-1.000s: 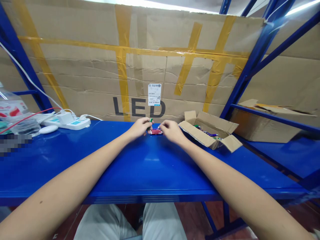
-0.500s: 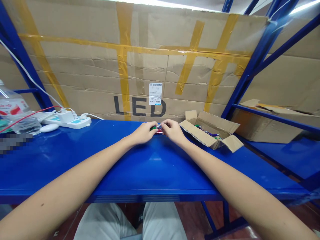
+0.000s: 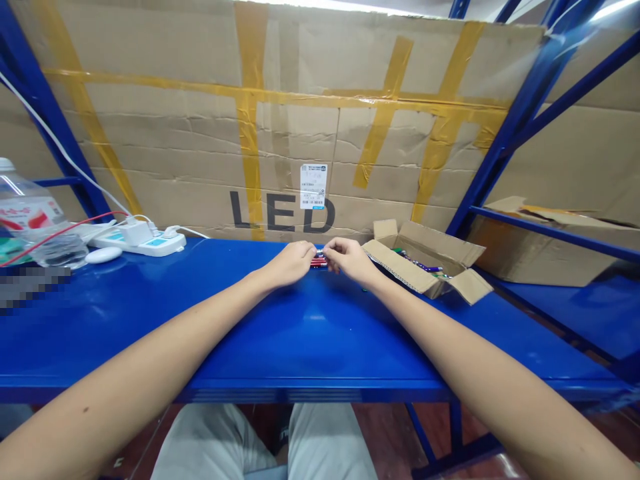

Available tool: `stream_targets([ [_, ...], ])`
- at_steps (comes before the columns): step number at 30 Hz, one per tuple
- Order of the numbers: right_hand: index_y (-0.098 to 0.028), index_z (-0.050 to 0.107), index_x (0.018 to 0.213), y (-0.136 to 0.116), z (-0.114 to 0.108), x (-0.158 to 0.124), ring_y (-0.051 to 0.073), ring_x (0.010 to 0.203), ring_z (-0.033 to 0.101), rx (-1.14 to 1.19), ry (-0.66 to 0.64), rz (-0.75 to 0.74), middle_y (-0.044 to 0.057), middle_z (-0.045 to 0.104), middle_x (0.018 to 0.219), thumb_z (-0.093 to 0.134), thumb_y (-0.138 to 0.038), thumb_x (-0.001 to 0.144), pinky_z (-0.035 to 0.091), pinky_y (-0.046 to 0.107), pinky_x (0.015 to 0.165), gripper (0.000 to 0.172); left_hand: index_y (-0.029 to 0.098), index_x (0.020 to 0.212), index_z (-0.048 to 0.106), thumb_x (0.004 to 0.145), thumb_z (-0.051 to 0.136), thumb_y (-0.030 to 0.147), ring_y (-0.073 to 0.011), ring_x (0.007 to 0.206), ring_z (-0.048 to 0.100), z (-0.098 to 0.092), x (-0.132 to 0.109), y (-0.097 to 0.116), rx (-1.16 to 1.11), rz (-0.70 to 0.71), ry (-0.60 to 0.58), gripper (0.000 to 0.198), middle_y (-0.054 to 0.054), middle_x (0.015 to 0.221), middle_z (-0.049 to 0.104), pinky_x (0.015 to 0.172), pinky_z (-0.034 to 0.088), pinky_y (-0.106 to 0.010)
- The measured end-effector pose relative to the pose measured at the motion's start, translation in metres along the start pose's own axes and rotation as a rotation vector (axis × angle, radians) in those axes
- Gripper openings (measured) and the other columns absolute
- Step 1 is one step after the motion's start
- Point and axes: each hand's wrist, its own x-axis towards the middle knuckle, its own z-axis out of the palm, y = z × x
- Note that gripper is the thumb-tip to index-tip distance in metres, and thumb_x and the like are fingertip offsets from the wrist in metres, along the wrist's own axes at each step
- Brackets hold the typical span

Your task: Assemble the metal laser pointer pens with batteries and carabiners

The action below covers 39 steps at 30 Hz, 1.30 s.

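Well, on the blue metal counter (image 3: 320, 340), left hand (image 3: 289, 262) and right hand (image 3: 350, 259) sit grips together at small red tubes (image 3: 319, 264), clamping unclear.

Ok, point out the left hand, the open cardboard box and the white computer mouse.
left hand (image 3: 289, 263), head view, on the back of the hand
open cardboard box (image 3: 400, 268), head view, on the front flap
white computer mouse (image 3: 103, 255), head view, on the top shell

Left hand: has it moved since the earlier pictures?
Yes: the left hand has shifted rightward, toward the right hand, judged against the white barcode label on the cardboard sheet behind.
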Motion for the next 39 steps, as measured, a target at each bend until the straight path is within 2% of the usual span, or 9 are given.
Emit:
stream_targets([
  [6, -0.018, 0.055, 0.076, 0.005, -0.002, -0.001, 0.011, 0.046, 0.053, -0.044, -0.073, 0.006, -0.002, 0.059, 0.053, 0.058, -0.027, 0.083, 0.042, 0.022, 0.044, 0.012, 0.018, 0.085, 0.061, 0.094, 0.043, 0.026, -0.0217, 0.089, 0.064, 0.005, 0.001, -0.006, -0.061, -0.031, -0.037, 0.022, -0.008, 0.093, 0.071, 0.078, 0.044, -0.032],
  [12, -0.018, 0.056, 0.075, 0.003, -0.001, -0.003, 0.011, 0.045, 0.052, 0.031, -0.151, 0.057, -0.003, 0.057, 0.052, 0.06, -0.03, 0.083, 0.044, 0.023, 0.046, 0.015, 0.019, 0.092, 0.053, 0.09, 0.052, 0.021, -0.0202, 0.077, 0.06, 0.009, -0.006, -0.008, -0.027, 0.108, 0.012, 0.004, -0.005, 0.085, 0.065, 0.066, 0.041, -0.031],
  [16, -0.019, 0.056, 0.075, -0.004, 0.0, -0.004, 0.011, 0.047, 0.052, -0.037, -0.117, -0.008, -0.003, 0.058, 0.053, 0.058, -0.027, 0.084, 0.042, 0.024, 0.048, 0.012, 0.019, 0.089, 0.053, 0.09, 0.051, 0.023, -0.0212, 0.083, 0.059, 0.006, -0.005, -0.007, 0.02, 0.091, 0.074, 0.005, -0.007, 0.091, 0.062, 0.071, 0.044, -0.033],
  [19, -0.019, 0.056, 0.075, -0.008, 0.0, -0.005, 0.012, 0.05, 0.054, -0.129, -0.055, -0.062, -0.002, 0.058, 0.054, 0.055, -0.026, 0.084, 0.041, 0.024, 0.051, 0.012, 0.018, 0.079, 0.055, 0.094, 0.04, 0.021, -0.0218, 0.089, 0.058, 0.004, -0.002, -0.008, 0.055, 0.12, 0.064, 0.022, -0.009, 0.091, 0.058, 0.082, 0.046, -0.037],
  [21, -0.018, 0.057, 0.076, -0.008, 0.0, -0.005, 0.012, 0.051, 0.054, -0.166, -0.032, -0.076, -0.002, 0.059, 0.055, 0.054, -0.026, 0.085, 0.042, 0.025, 0.052, 0.012, 0.018, 0.074, 0.056, 0.095, 0.035, 0.017, -0.0216, 0.087, 0.057, 0.004, 0.0, -0.008, 0.075, 0.138, 0.04, 0.029, -0.009, 0.086, 0.057, 0.083, 0.046, -0.037],
  [25, -0.018, 0.057, 0.075, -0.006, -0.003, -0.004, 0.013, 0.052, 0.055, -0.161, -0.047, -0.074, -0.002, 0.059, 0.055, 0.055, -0.026, 0.085, 0.042, 0.025, 0.053, 0.012, 0.016, 0.081, 0.061, 0.093, 0.043, 0.015, -0.0215, 0.083, 0.06, 0.005, -0.001, -0.007, 0.092, 0.111, 0.045, 0.022, -0.009, 0.086, 0.063, 0.08, 0.047, -0.035],
  [29, -0.018, 0.057, 0.074, -0.006, -0.004, -0.002, 0.013, 0.049, 0.055, -0.102, -0.065, -0.044, -0.002, 0.058, 0.052, 0.056, -0.025, 0.082, 0.041, 0.025, 0.05, 0.011, 0.016, 0.088, 0.066, 0.094, 0.048, 0.018, -0.0224, 0.084, 0.063, 0.006, -0.005, -0.005, 0.126, 0.156, 0.088, 0.019, -0.01, 0.089, 0.069, 0.079, 0.047, -0.034],
  [33, -0.018, 0.057, 0.073, -0.01, -0.005, -0.003, 0.012, 0.047, 0.053, 0.013, -0.077, 0.01, -0.003, 0.057, 0.051, 0.059, -0.026, 0.08, 0.041, 0.025, 0.048, 0.01, 0.016, 0.087, 0.065, 0.096, 0.047, 0.02, -0.0221, 0.087, 0.064, 0.009, -0.008, -0.005, 0.16, 0.221, 0.141, 0.021, -0.011, 0.092, 0.069, 0.079, 0.047, -0.034],
  [39, -0.018, 0.056, 0.072, -0.013, -0.004, -0.004, 0.012, 0.048, 0.051, 0.12, -0.087, 0.033, -0.002, 0.057, 0.053, 0.063, -0.031, 0.08, 0.043, 0.026, 0.049, 0.016, 0.017, 0.091, 0.063, 0.095, 0.049, 0.019, -0.0217, 0.096, 0.064, 0.01, -0.008, -0.007, 0.123, 0.248, 0.215, 0.014, -0.01, 0.101, 0.068, 0.085, 0.048, -0.034],
])
